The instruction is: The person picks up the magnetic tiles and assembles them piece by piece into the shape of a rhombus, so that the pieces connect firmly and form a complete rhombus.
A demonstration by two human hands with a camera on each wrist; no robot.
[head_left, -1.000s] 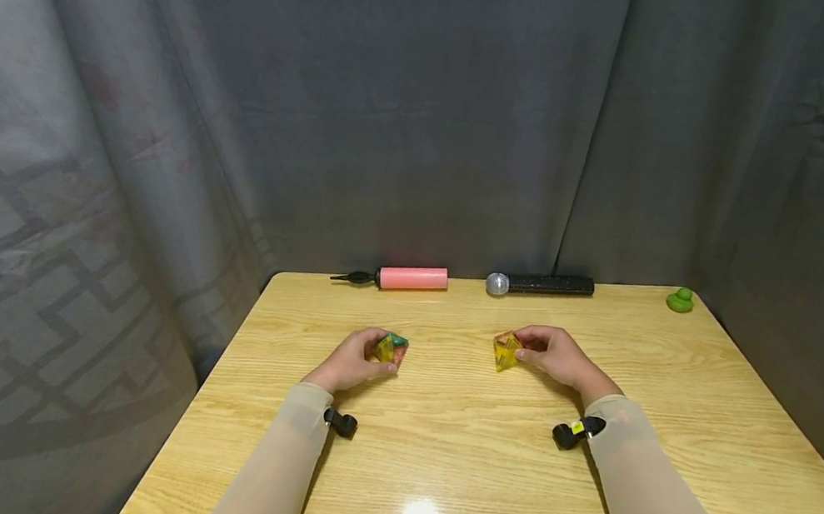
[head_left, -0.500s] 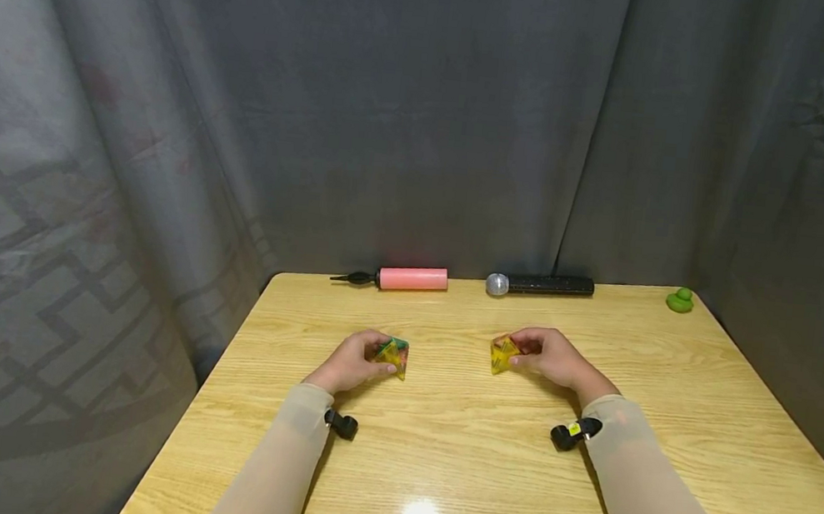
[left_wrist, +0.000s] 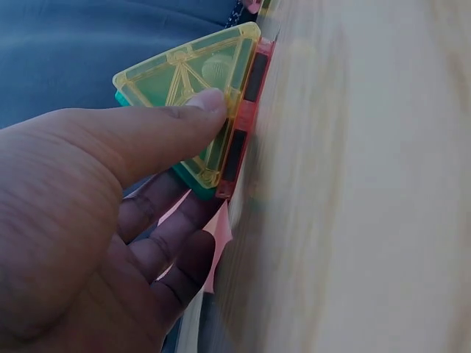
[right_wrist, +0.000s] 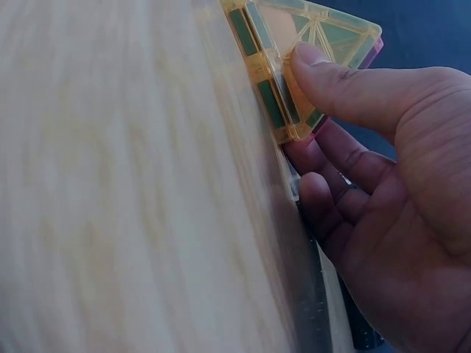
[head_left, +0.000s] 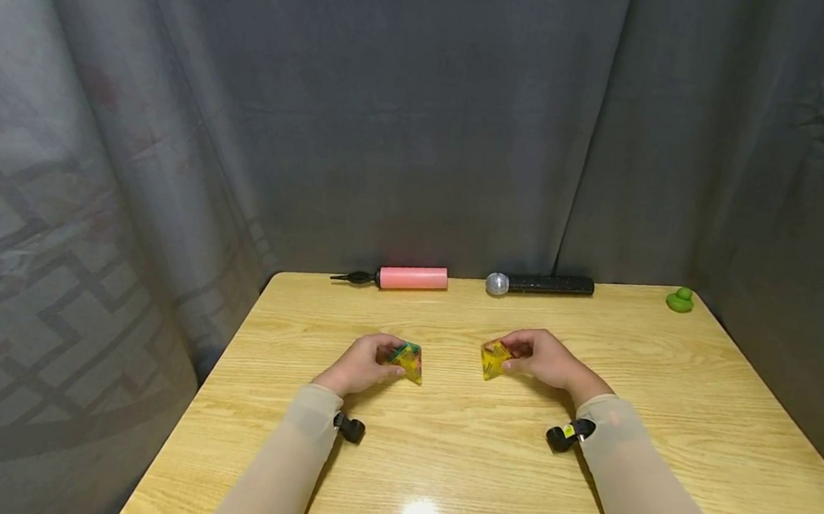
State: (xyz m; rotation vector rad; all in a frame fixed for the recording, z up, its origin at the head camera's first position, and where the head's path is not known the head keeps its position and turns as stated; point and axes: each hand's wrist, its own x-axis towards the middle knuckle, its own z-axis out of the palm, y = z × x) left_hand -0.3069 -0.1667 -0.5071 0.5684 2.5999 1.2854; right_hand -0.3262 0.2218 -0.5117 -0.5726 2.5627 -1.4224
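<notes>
My left hand (head_left: 365,364) pinches a small pyramid of translucent magnetic tiles (head_left: 410,361), with a yellow triangle, a green one and a red one showing. The left wrist view has the thumb pressed on the yellow face of that pyramid (left_wrist: 158,77) and the red side turned to the table. Across a short gap, my right hand (head_left: 546,360) grips another magnetic tile pyramid (head_left: 493,361), yellow in front with red behind. Seen from the right wrist, its thumb lies on the yellow face of the pyramid (right_wrist: 335,37). The two pyramids are apart, close over the wooden table (head_left: 437,444).
Along the table's back edge lie a pink hand pump (head_left: 413,279) with a black nozzle and a black microphone (head_left: 551,285) with a silver head. A small green toy (head_left: 680,300) sits at the back right corner. Grey curtains (head_left: 426,124) hang behind the table.
Both hands have moved toward each other, the left to the right and the right to the left, narrowing the gap. The left pyramid has turned, bringing more yellow into view.
</notes>
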